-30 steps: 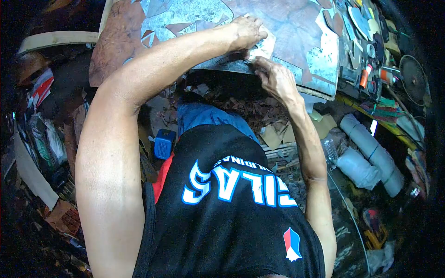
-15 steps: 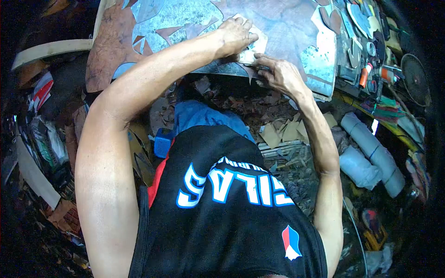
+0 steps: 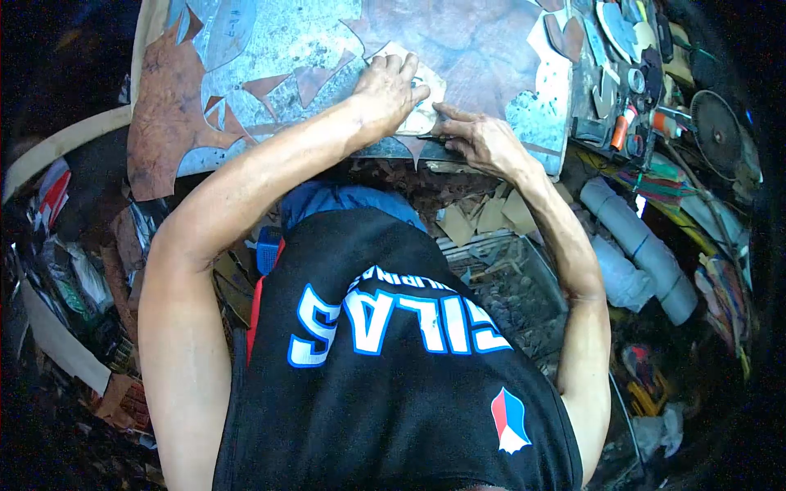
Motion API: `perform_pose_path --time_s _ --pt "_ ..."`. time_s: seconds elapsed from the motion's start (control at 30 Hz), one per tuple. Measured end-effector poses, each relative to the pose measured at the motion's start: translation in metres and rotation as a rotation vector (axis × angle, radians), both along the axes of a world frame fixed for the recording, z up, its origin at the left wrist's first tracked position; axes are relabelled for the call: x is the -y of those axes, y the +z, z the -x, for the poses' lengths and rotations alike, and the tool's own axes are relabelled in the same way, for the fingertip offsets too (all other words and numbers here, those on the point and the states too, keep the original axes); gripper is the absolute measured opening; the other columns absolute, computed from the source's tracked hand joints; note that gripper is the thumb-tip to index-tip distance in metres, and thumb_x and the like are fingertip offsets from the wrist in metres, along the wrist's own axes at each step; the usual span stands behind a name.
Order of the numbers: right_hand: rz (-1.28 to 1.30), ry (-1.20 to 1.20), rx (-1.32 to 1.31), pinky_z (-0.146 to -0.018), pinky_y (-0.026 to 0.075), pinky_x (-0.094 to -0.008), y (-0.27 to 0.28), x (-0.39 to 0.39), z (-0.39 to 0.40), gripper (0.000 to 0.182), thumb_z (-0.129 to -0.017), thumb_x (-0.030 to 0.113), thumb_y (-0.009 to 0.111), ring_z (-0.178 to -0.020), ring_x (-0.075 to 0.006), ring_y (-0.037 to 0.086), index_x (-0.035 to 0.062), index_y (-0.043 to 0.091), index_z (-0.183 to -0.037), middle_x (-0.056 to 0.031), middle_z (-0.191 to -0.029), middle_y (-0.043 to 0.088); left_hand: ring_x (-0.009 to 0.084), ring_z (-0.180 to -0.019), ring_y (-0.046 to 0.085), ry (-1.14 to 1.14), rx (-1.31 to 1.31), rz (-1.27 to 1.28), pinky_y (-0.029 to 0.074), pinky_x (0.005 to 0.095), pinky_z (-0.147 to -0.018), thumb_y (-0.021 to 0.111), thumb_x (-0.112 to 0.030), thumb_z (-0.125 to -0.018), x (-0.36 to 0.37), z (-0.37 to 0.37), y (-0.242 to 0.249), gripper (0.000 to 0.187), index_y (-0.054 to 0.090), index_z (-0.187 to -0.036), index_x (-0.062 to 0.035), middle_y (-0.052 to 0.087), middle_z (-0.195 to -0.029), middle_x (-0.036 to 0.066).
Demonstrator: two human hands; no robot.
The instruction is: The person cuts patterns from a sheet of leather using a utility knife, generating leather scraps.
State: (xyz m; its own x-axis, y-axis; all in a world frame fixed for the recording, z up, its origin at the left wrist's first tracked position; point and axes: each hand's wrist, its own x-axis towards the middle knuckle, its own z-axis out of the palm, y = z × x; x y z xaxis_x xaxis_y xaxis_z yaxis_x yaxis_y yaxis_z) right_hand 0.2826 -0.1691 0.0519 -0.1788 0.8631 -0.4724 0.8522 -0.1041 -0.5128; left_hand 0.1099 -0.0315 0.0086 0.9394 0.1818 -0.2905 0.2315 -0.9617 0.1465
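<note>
My left hand (image 3: 386,88) lies with its fingers spread on a pale, flat template-like piece (image 3: 431,85), pressing it onto a brown leather sheet (image 3: 479,45). At the lower right edge of that piece is my right hand (image 3: 485,144), its fingers curled together. Whatever its fingertips may hold is too small and shaded to name. A pointed leather tip (image 3: 417,150) hangs over the table's front edge between the hands. Beneath the leather is a worn, metallic-looking tabletop (image 3: 274,37).
Leather offcuts (image 3: 307,82) and a larger brown leather piece (image 3: 164,114) lie on the left. At right are cut pieces, an orange-and-white tool or bottle (image 3: 624,127) and a round fan (image 3: 715,123). A grey roll (image 3: 639,245) and cardboard scraps (image 3: 491,217) lie below.
The view has shifted, so the table appears further left. Both hands stay at the pale piece; the left remains spread on it and the right remains curled at its lower right edge.
</note>
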Motion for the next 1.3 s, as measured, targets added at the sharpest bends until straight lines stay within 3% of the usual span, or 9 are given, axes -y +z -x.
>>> perform_pose_path --time_s 0.07,0.2,0.33,0.63,0.9,1.13,1.2,1.3 --pt "-0.043 0.078 0.008 -0.087 0.055 -0.043 -0.004 -0.002 -0.007 0.03 -0.084 0.012 0.068 -0.109 -0.0338 0.064 0.0164 0.069 -0.114 -0.0047 -0.142 0.054 0.0372 -0.12 0.051 0.042 0.02 0.037 0.043 0.0449 -0.099 0.073 -0.016 -0.074 0.0 0.0 -0.002 0.055 0.057 -0.127 -0.0199 0.041 -0.146 0.023" --pt "0.058 0.088 0.013 -0.087 0.055 -0.043 0.001 -0.013 -0.013 0.032 -0.082 0.011 0.068 -0.11 -0.0333 0.064 0.0165 0.069 -0.113 -0.0046 -0.139 0.057 0.0363 -0.12 0.05 0.067 0.005 0.025 0.042 0.0452 -0.099 0.071 -0.012 -0.076 0.004 -0.001 -0.001 0.053 0.057 -0.128 -0.0196 0.04 -0.147 0.023" --pt "-0.007 0.212 0.004 -0.088 0.054 -0.0435 -0.004 -0.022 -0.024 0.035 -0.079 0.008 0.065 -0.107 -0.0326 0.065 0.0168 0.069 -0.112 -0.0027 -0.136 0.06 0.0357 -0.12 0.049 0.1 0.006 0.031 0.041 0.0456 -0.099 0.07 -0.011 -0.077 0.007 0.001 0.004 0.053 0.057 -0.128 -0.0196 0.04 -0.147 0.023" --pt "-0.073 0.497 -0.051 -0.088 0.054 -0.0426 -0.02 -0.048 -0.044 0.042 -0.072 0.002 0.064 -0.102 -0.0337 0.065 0.0166 0.068 -0.111 -0.0028 -0.13 0.064 0.0359 -0.119 0.049 0.432 0.076 0.027 0.043 0.0466 -0.099 0.084 -0.025 -0.068 0.037 -0.011 0.002 0.054 0.064 -0.118 -0.0162 0.041 -0.146 0.018" --pt "-0.149 0.657 -0.033 -0.085 0.055 -0.0454 -0.016 -0.063 -0.046 0.031 -0.079 0.009 0.066 -0.101 -0.0359 0.066 0.0147 0.071 -0.109 -0.0177 -0.137 0.054 0.038 -0.127 0.045 0.633 0.171 0.085 0.039 0.0461 -0.109 0.084 -0.02 -0.068 0.054 -0.012 -0.003 0.06 0.057 -0.121 -0.0089 0.043 -0.144 0.019" --pt "-0.183 0.783 -0.074 -0.084 0.054 -0.0475 -0.018 -0.088 -0.059 0.025 -0.082 0.014 0.067 -0.098 -0.0363 0.066 0.0152 0.071 -0.106 -0.0105 -0.131 0.061 0.0365 -0.13 0.043 0.654 0.151 0.037 0.034 0.0483 -0.112 0.08 -0.016 -0.071 0.058 -0.015 -0.001 0.057 0.056 -0.123 -0.01 0.042 -0.146 0.017" --pt "-0.151 0.809 -0.057 -0.089 0.052 -0.0447 -0.013 -0.092 -0.059 0.029 -0.08 0.011 0.067 -0.104 -0.0325 0.064 0.0149 0.068 -0.109 -0.0058 -0.134 0.06 0.0363 -0.13 0.043 0.666 0.146 0.043 0.034 0.0489 -0.112 0.08 -0.016 -0.071 0.058 -0.016 0.0 0.058 0.056 -0.124 -0.0103 0.042 -0.146 0.017" --pt "-0.223 0.837 -0.109 -0.082 0.054 -0.0453 -0.017 -0.1 -0.061 0.022 -0.082 0.014 0.065 -0.095 -0.034 0.067 0.0136 0.072 -0.103 -0.0079 -0.127 0.064 0.0359 -0.131 0.043 0.685 0.142 0.046 0.033 0.0503 -0.112 0.079 -0.016 -0.071 0.06 -0.016 0.001 0.059 0.056 -0.125 -0.0112 0.042 -0.146 0.016"
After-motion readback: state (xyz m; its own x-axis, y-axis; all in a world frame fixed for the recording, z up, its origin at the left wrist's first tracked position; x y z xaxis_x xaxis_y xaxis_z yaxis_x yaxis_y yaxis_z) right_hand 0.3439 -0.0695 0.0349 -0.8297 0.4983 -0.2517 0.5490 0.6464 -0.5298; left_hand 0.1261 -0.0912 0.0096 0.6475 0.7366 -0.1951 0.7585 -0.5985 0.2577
